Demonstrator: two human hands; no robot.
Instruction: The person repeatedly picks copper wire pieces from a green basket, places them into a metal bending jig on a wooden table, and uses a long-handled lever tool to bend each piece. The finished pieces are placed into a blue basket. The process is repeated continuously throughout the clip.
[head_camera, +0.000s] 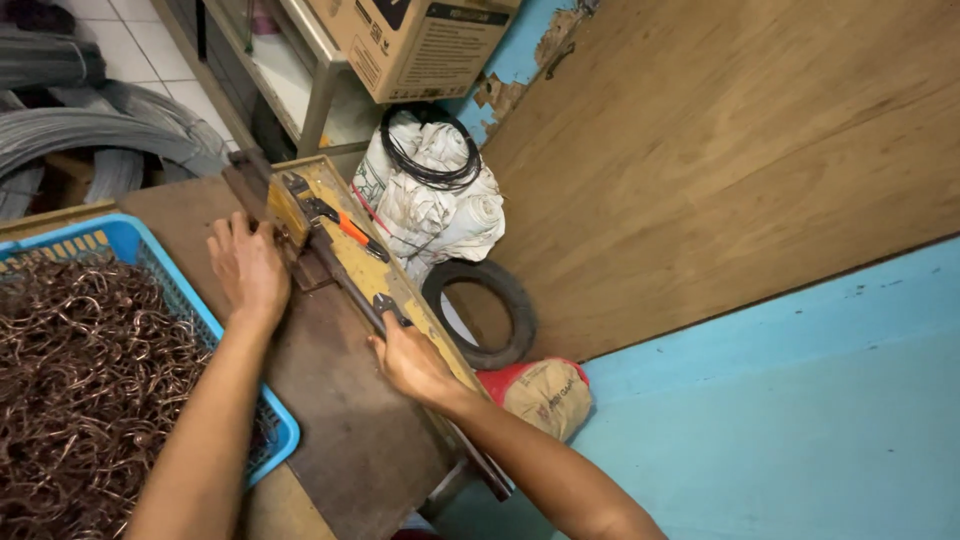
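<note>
My left hand (250, 265) lies flat on the dark metal bench top (340, 420), fingers at the base of a long dark lever bar (345, 285). My right hand (412, 362) is closed around the near part of that bar, beside a yellow wooden strip (395, 280). On the strip lie pliers with an orange handle (345, 228) and a small dark tool (388, 303).
A blue plastic basket (150, 262) full of bent rusty wire pieces (80, 380) sits at left. Beyond the bench: a white sack with a black wire coil (432, 170), a small tyre (485, 310), a red-and-tan bag (545, 395), a cardboard box (420, 40), grey wire coils (70, 130), a plywood sheet (720, 170).
</note>
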